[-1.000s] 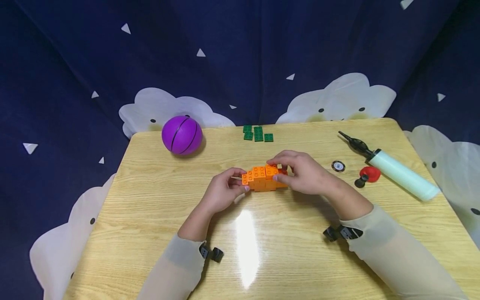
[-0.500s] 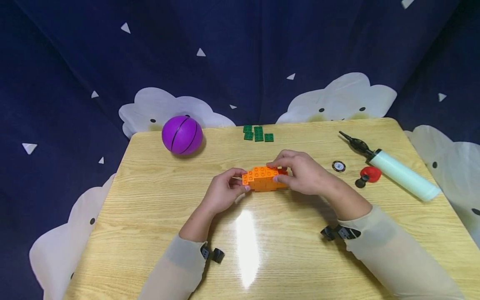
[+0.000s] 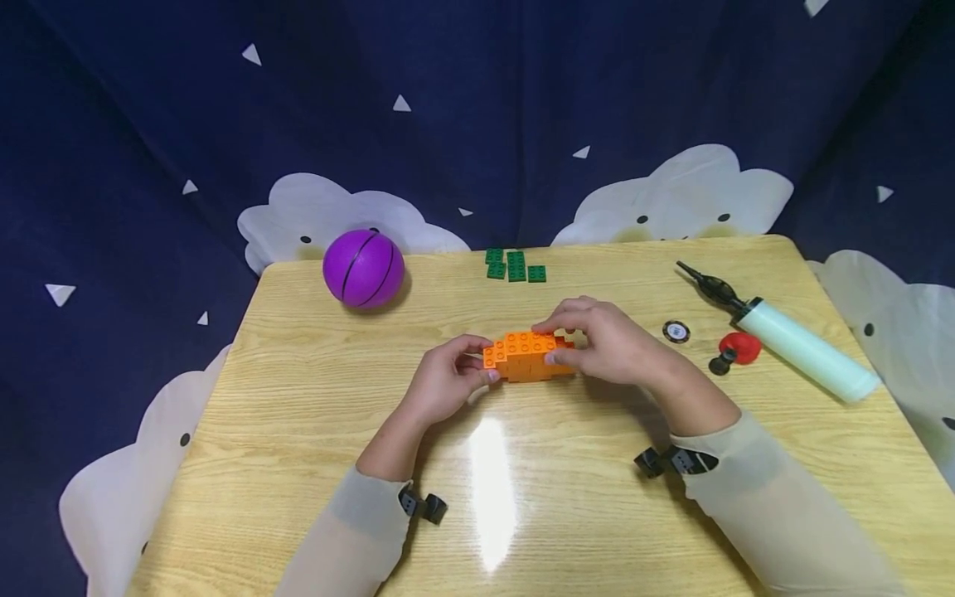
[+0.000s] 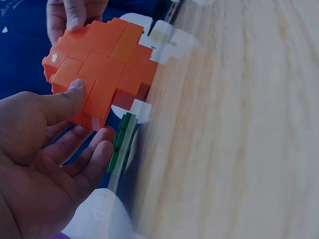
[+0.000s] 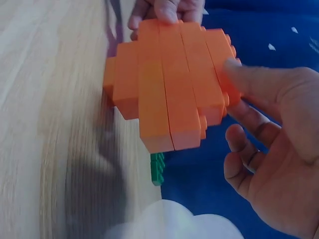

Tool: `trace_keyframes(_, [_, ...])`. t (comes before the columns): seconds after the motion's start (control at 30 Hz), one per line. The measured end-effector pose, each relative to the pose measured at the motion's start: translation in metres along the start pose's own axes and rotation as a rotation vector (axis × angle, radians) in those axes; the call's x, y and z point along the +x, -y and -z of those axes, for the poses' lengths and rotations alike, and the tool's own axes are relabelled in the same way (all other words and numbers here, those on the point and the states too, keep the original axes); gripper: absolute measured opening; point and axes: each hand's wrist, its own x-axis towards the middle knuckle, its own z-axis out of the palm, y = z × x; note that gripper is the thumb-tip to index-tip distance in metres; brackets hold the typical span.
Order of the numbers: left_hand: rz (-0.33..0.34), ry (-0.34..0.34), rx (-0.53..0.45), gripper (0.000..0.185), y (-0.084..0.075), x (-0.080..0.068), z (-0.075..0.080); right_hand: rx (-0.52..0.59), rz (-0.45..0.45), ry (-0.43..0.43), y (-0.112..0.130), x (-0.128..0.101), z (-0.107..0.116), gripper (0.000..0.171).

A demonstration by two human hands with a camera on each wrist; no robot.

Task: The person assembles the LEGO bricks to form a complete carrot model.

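One orange brick block (image 3: 525, 355) sits at the centre of the frame on the wooden table (image 3: 298, 431), and both my hands hold it. I count four green bricks (image 3: 514, 266) above it near the table's far edge, one purple ball (image 3: 363, 269) upper left, and at right one pale pump (image 3: 794, 346), one red piece (image 3: 736, 349) and one small round disc (image 3: 675, 332). Compared with a second ago, the raised brick on the block's right end now sits flush with the rest. My left hand (image 3: 446, 383) pinches the left end, thumb on the near face. My right hand (image 3: 613, 342) curls over the right end, thumb pressed to the near side, fingers over the top.
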Motion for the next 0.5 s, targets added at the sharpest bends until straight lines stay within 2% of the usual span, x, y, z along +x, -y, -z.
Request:
trace_keyframes(0.3, [0.020,0.005,0.002,0.040,-0.001,0.000,0.001,0.168,-0.035,0.040,-0.020,0.002,0.006,0.040])
trace_keyframes(0.5, [0.008,0.004,-0.001,0.041,0.001,0.000,0.001,0.201,-0.069,-0.026,-0.032,0.009,0.010,0.030])
